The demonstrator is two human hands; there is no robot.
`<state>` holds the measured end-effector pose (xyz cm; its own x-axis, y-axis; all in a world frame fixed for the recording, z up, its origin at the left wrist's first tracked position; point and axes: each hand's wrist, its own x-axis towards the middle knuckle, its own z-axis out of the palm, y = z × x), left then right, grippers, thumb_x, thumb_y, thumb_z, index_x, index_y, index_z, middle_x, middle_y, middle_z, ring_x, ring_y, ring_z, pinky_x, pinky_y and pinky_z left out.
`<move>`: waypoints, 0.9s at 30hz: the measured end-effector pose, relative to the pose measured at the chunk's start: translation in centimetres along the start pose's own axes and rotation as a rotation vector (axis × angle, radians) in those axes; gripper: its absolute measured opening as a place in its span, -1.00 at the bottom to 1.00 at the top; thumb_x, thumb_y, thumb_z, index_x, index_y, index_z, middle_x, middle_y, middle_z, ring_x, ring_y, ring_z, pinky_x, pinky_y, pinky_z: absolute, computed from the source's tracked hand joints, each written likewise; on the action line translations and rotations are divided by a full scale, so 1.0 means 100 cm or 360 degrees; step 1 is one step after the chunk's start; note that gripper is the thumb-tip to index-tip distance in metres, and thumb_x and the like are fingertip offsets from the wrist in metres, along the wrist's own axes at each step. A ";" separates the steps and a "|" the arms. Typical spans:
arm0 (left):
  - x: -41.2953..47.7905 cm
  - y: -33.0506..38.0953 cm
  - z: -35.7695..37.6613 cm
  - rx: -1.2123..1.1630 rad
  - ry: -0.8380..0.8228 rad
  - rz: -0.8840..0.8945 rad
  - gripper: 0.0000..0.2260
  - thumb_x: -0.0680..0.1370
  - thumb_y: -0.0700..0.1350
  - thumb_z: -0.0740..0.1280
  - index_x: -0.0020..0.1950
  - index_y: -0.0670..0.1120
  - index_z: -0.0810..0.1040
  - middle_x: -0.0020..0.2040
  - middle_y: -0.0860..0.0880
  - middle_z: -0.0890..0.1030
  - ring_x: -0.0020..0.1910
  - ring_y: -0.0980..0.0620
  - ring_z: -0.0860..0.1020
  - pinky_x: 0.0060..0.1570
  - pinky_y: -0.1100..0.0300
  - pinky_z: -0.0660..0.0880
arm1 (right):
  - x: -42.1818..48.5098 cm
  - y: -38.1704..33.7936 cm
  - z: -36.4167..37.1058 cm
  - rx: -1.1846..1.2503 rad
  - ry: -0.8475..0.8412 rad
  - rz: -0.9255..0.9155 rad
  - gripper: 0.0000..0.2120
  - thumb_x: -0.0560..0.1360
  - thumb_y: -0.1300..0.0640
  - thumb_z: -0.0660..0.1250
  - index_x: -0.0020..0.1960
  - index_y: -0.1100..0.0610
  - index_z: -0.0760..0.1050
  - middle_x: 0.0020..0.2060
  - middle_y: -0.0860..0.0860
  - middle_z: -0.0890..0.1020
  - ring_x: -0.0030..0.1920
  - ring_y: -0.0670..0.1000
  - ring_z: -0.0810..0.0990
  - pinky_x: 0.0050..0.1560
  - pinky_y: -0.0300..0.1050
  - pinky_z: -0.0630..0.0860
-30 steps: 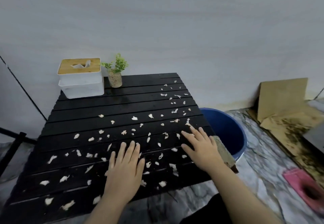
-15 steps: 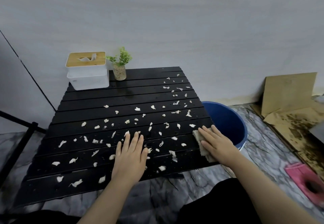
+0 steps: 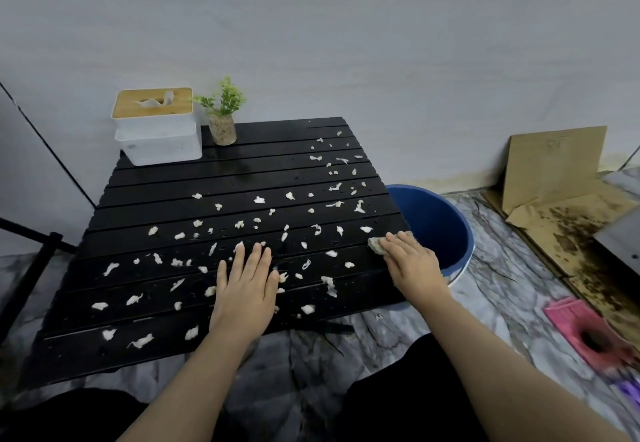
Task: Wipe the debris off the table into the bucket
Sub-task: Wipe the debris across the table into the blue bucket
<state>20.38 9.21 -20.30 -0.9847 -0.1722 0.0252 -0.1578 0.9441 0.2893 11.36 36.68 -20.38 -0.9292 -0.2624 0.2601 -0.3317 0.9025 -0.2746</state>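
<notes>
Fingers point(image 3: 258, 258) of left hand point(image 3: 246, 289) spread flat, holding nothing, pressed on black slatted worktop point(image 3: 166, 182). Right hand point(image 3: 412, 263) laid flat over beige crumpled rag point(image 3: 375, 245) at worktop's right edge. White torn scraps of debris point(image 3: 258, 200) scattered across worktop. Round blue plastic bucket point(image 3: 436, 227) just beside worktop's right edge, on floor. White tissue box with wooden lid point(image 3: 157, 130) at worktop's far left corner.
</notes>
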 end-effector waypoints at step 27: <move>-0.077 -0.233 -0.071 -0.0180 0.0038 -0.0388 -0.56 0.60 0.07 -0.10 0.48 0.11 -0.06 0.52 0.17 -0.07 0.48 0.14 -0.21 0.46 0.02 -0.18 | -0.025 -0.363 0.052 0.1246 -0.0306 -0.0686 -0.67 0.58 0.26 0.17 0.32 0.08 0.41 0.34 0.01 0.45 0.38 0.00 0.35 0.37 -0.07 0.28</move>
<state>32.13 -13.51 -20.42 -0.9165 -0.3983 -0.0361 -0.3793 0.8369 0.3946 24.86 2.75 -15.89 -0.6873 -0.6386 0.3462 -0.6065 0.2422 -0.7573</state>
